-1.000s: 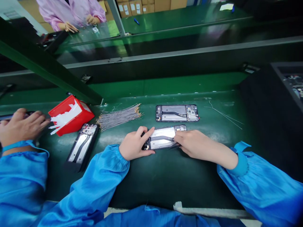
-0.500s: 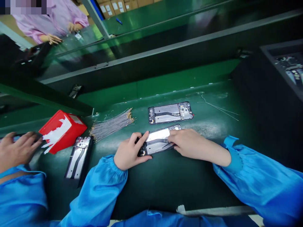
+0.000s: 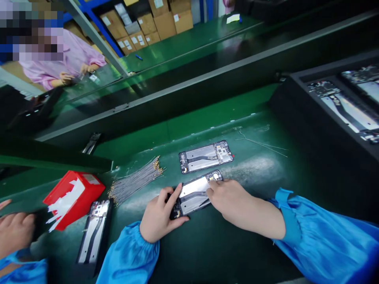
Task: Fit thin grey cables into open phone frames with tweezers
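An opened phone [image 3: 194, 189] lies on the green bench in front of me, its silvery back plate and black ribbon cable showing. My left hand [image 3: 161, 211] grips its left end, thumb on the near edge and fingers on the far edge. Over the right part of the phone, my right hand [image 3: 233, 201] is closed in a pinch. A thin dark point shows below its fingers, but what they hold is hidden. Just behind lies a second opened phone [image 3: 205, 157]. Grey cables with gold ends [image 3: 134, 179] form a bundle to the left.
At left stand a red bin [image 3: 94, 189] with white strips and another opened phone [image 3: 95, 232] on a black block. A co-worker's hand [image 3: 16, 232] is at the far left. Loose wires [image 3: 260, 143] lie at right, near a black tray [image 3: 296, 102] of phones. A person in pink [image 3: 74, 53] sits opposite.
The view has tilted upward, so the bench things appear lower. My right hand has shifted slightly on the phone; my left keeps its grip. The co-worker's hand at left has drawn back.
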{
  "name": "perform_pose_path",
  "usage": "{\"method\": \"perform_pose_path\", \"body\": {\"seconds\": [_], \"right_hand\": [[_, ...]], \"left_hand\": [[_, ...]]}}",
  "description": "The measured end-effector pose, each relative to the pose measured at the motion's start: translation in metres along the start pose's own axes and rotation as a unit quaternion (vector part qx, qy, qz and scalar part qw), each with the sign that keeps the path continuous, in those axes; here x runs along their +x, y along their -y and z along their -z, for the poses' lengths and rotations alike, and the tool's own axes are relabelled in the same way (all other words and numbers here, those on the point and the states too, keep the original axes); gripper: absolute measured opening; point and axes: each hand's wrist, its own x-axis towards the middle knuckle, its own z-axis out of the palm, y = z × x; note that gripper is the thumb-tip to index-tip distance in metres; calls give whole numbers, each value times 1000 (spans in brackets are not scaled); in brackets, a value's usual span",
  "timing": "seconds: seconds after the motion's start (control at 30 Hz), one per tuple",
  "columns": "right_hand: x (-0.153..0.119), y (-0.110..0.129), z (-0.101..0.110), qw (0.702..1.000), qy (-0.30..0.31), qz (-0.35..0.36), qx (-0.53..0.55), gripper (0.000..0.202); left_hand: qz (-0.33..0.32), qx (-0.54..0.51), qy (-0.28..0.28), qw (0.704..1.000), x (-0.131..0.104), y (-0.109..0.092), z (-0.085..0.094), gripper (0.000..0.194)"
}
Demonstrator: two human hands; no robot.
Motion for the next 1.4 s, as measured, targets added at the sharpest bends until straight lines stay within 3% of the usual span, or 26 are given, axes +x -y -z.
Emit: {"method": "perform_pose_path", "body": {"seconds": [0.67, 0.87, 1.2, 1.27, 1.4], "right_hand": [[1, -2, -13, 999, -40, 27, -2, 16], [1, -5, -1, 1000, 17, 22, 10, 20], [-2, -18, 8, 999, 34, 13, 20, 14], [-5, -23, 15, 999, 17, 0, 35, 13], [-16, -33, 22, 993, -82, -27, 80, 10]], "left_hand": [[-8, 13, -9, 1000, -3, 1, 0, 83], [-9, 15, -12, 1000, 0, -1, 2, 82], [-4, 21, -20, 1000, 3, -3, 3, 78], [-2, 27, -18, 999, 4, -3, 3, 76], [0, 30, -16, 999, 5, -4, 3, 75]]}}
